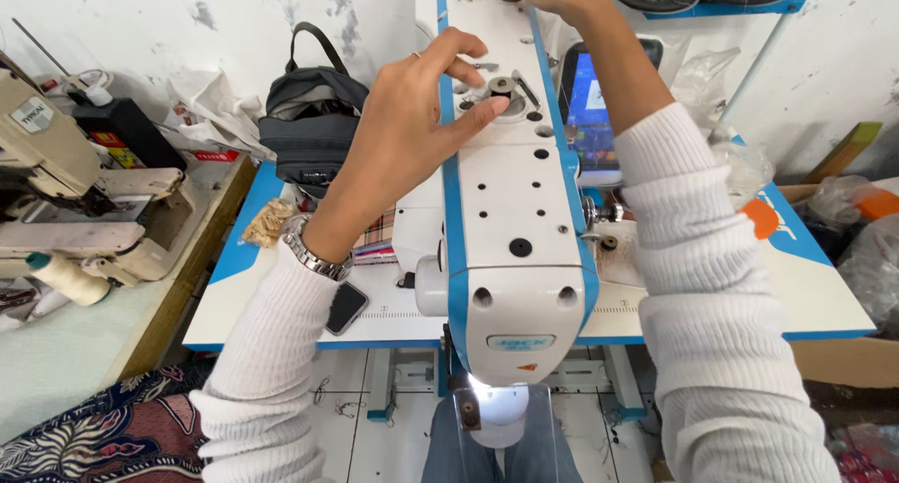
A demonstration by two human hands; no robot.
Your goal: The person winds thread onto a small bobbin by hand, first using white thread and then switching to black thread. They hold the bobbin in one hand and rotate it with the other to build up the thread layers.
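Sewing machine head nearest; left hand pinches bobbin winder mid-top.

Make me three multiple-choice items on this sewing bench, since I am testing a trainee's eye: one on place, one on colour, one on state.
1. Where does the black fabric handbag sit?
A. left of the white and blue sewing machine
B. on the floor
C. on top of the machine

2. What colour are the ribbed knit sleeves?
A. black
B. red
C. white

3. What is the left hand doing?
A. hanging idle
B. pinching a small round metal part on the machine's top
C. gripping the bag

Answers: A, bag behind the left arm; C, both sleeves; B, thumb and fingers around it.
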